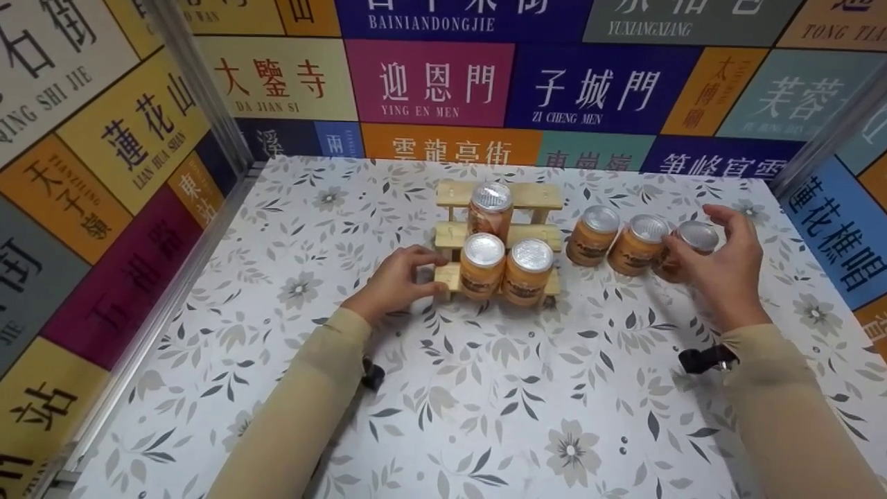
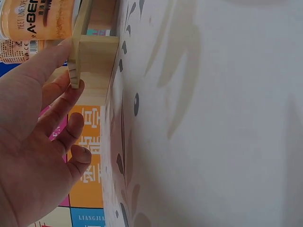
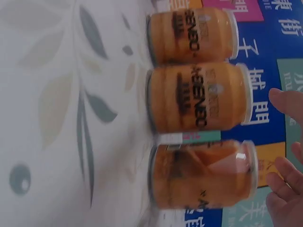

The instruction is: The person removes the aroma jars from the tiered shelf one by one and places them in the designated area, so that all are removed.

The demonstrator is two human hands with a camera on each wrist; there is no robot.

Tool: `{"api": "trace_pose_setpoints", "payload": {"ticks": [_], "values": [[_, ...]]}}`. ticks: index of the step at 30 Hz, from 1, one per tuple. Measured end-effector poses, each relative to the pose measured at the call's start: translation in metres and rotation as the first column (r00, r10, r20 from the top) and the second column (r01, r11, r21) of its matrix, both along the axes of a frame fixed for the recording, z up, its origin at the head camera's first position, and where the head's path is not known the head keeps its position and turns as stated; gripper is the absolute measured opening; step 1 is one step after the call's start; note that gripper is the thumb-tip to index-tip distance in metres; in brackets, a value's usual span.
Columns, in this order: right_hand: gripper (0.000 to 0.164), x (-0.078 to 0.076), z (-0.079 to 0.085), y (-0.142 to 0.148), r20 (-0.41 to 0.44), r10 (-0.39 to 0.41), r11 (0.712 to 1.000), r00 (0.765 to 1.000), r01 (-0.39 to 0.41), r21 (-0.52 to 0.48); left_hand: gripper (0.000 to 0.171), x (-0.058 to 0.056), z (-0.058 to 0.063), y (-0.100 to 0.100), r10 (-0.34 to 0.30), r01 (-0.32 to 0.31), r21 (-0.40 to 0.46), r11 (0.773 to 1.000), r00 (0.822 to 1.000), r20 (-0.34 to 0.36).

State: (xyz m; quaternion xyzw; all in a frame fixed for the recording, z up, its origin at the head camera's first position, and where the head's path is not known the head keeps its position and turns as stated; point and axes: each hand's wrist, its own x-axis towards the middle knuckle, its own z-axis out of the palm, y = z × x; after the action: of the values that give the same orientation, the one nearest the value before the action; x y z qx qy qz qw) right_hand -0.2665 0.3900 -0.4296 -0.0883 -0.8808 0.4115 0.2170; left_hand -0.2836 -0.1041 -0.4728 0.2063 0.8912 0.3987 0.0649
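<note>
A small stepped wooden rack [image 1: 449,196] holds three orange cans with silver lids. One can [image 1: 490,208] stands on a higher step, and a left can [image 1: 483,267] and a right can [image 1: 529,274] share the lowest one. My left hand [image 1: 402,281] pinches the left end of the lowest step [image 2: 75,61] between thumb and fingers. To the right of the rack, three more cans stand in a row on the table. My right hand [image 1: 724,270] is at the rightmost can [image 3: 203,175]; its thumb and fingers are spread above the lid in the right wrist view.
The row's other two are the left can [image 1: 592,235] and the middle can [image 1: 637,246], standing close together. A white leaf-patterned cloth [image 1: 450,416] covers the table. Colourful panels with lettering [image 1: 429,83] rise behind the table and along both sides.
</note>
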Motion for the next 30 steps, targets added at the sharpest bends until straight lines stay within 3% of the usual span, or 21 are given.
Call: {"api": "trace_pose_setpoints", "payload": {"ticks": [6,12,17,23,30], "values": [[0.065,0.001,0.01,-0.027,-0.111,0.08,0.997,0.991,-0.082,-0.009,0.049,0.001,-0.003,0.003,-0.012,0.012,0.002,1.0,1.0,-0.006],[0.058,0.002,0.019,-0.057,-0.144,0.185,0.981,0.972,-0.191,-0.034,0.048,0.001,-0.003,0.001,-0.016,0.016,-0.016,1.0,1.0,-0.019],[0.052,0.0,0.028,-0.083,-0.139,0.277,0.958,0.951,-0.284,-0.034,0.048,0.0,0.0,0.0,-0.009,0.009,0.001,1.0,1.0,-0.024],[0.055,0.001,0.032,-0.114,-0.066,0.36,0.93,0.931,-0.363,-0.05,0.049,0.0,0.0,0.002,-0.017,0.016,-0.001,1.0,1.0,-0.018],[0.057,-0.007,0.032,-0.146,-0.048,0.455,0.876,0.889,-0.457,-0.152,0.049,0.0,0.001,0.003,-0.007,0.007,-0.012,1.0,0.999,-0.032]]}}
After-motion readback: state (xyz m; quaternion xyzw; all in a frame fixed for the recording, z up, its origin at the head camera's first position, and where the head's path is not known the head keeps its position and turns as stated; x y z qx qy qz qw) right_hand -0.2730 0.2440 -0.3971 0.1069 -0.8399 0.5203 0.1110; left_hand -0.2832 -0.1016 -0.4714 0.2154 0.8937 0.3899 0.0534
